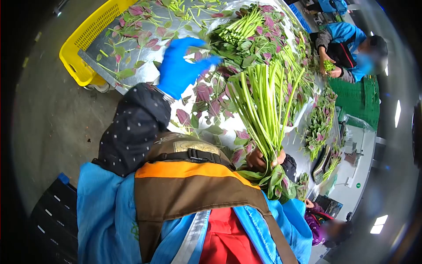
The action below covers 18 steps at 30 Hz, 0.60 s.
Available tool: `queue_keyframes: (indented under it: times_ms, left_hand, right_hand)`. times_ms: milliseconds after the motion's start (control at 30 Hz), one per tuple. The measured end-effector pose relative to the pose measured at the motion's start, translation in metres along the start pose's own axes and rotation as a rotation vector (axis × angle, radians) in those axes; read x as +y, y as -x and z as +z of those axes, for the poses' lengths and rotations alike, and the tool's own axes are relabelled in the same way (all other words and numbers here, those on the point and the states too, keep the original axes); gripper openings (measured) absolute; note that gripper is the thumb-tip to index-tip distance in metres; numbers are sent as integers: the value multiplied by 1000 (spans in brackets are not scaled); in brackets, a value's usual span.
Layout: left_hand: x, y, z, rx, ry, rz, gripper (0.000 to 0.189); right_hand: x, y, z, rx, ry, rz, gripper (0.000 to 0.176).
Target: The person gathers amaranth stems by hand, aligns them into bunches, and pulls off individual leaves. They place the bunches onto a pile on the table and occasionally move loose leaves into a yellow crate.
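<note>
My right hand [263,160], bare, is closed around a bunch of amaranth greens [267,103]. The cut pale-green stems point up and away from me, and the leaves hang below the hand, close to my body. In a blue glove, my left hand [181,67] is raised over the table with thumb and fingers spread, holding nothing. Loose purple-and-green leaves [206,94] lie beneath and beside it. Just beyond sits a pile of amaranth [241,30] with its stems gathered side by side.
The metal table [151,72] carries scattered leaves and stems. A yellow crate [72,55] stands at the far left, dark crates [55,215] at lower left. Across the table a co-worker [347,46] holds greens near a green crate [362,101]. Another person [321,222] is at lower right, near a scale-like machine.
</note>
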State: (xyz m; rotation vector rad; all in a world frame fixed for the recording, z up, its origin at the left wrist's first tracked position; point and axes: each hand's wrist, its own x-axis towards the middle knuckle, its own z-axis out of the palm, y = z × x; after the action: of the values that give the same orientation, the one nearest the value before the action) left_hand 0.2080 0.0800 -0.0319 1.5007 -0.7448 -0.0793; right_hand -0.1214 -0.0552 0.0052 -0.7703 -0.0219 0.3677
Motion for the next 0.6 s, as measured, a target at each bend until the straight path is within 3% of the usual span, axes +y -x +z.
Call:
queue_keyframes:
  times_ms: [67,133,167,200,233,267,300,333,400,500,600]
  left_hand:
    - [52,7,12,-179,-2,12,52]
    - [84,-3,13,-810,-186,-302,57]
    - [67,0,21,-980,206,-411,62]
    - [66,-2,21,-989,269,-365,58]
    - [60,-5,21,-1020,283,-350,54]
    - [53,-7,19,-1056,298,-336,50]
    - [60,-10,10,-989,489,-464,36]
    - [42,-13,8,-958,529,-296,23]
    - [15,-19,-4,-892,706,-327,19]
    - [10,-28,-28,-579,468,-542,17]
    - [23,-14,-17,-612,542,-422,20]
  right_hand:
    - [1,-1,-4,4,17,30,48]
    - [-2,3,-5,45,84,92,49]
    - [1,-1,-4,33,19,66,52]
    - [3,-2,0,22,-45,35,54]
    - [-1,2,7,170,-11,88,55]
    - [2,5,0,87,-7,117,54]
    - [2,-1,3,53,11,75,54]
    - [1,-8,7,23,28,30,54]
    - [-2,-6,14,93,80,30,52]
    - [-5,-10,18,78,21,47,47]
    - [-2,-12,13,54,25,60,48]
